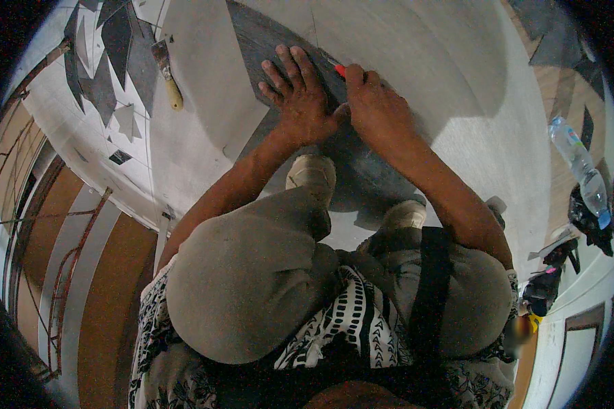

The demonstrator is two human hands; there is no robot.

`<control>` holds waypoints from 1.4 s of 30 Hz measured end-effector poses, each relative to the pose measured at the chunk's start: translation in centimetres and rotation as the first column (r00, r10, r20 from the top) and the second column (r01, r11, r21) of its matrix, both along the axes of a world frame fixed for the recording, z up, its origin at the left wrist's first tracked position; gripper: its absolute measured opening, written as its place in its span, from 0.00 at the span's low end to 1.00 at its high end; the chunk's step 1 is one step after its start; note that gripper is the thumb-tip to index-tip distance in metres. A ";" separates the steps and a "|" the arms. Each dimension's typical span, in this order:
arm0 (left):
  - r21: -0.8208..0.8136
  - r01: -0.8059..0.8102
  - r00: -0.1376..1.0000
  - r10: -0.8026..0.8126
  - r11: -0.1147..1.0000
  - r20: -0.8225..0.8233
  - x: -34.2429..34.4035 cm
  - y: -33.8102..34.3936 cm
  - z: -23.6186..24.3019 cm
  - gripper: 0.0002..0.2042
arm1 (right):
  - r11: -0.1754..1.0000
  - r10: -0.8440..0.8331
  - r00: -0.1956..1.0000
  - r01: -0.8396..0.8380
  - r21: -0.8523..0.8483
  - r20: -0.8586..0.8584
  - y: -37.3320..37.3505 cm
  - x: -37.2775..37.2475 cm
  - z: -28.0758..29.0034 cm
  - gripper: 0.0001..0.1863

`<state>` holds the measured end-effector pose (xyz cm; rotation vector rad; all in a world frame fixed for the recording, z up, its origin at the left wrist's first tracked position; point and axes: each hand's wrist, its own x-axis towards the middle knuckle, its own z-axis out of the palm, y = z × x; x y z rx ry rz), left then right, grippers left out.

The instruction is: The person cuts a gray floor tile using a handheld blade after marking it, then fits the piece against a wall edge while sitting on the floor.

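Observation:
My left hand lies flat with fingers spread on a dark grey, wood-grained sheet, pressing it against the pale floor. Beside it, my right hand is closed around a red-handled utility knife. A thin tip of the knife points up and left, close to the sheet's right edge; most of the handle is hidden in my fist. The thumb of my left hand reaches close to the right hand. My shoes stand at the near end of the dark sheet.
A scraper with a wooden handle lies to the left, near several pointed dark offcuts. At right are a clear plastic bottle, a black plastic bag and a person partly seen in dark clothing. Rusty scaffold bars stand at lower left.

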<state>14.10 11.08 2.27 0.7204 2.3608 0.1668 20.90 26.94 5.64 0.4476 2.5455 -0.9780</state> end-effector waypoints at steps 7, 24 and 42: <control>-0.010 0.017 1.000 -0.017 1.000 -0.014 0.1 0.0 0.1 0.65 | 1.000 -0.007 0.999 0.006 -0.024 -0.043 0.2 -0.5 0.4 0.13; -0.099 0.047 0.988 -0.061 0.994 -0.144 0.3 -0.7 -1.5 0.67 | 0.973 0.041 0.993 -0.015 -0.229 0.110 1.8 -0.9 1.2 0.13; -0.142 0.055 0.996 -0.065 0.988 -0.069 -0.1 0.7 0.3 0.72 | 0.966 0.023 0.964 0.047 -0.253 0.265 4.3 8.5 1.6 0.08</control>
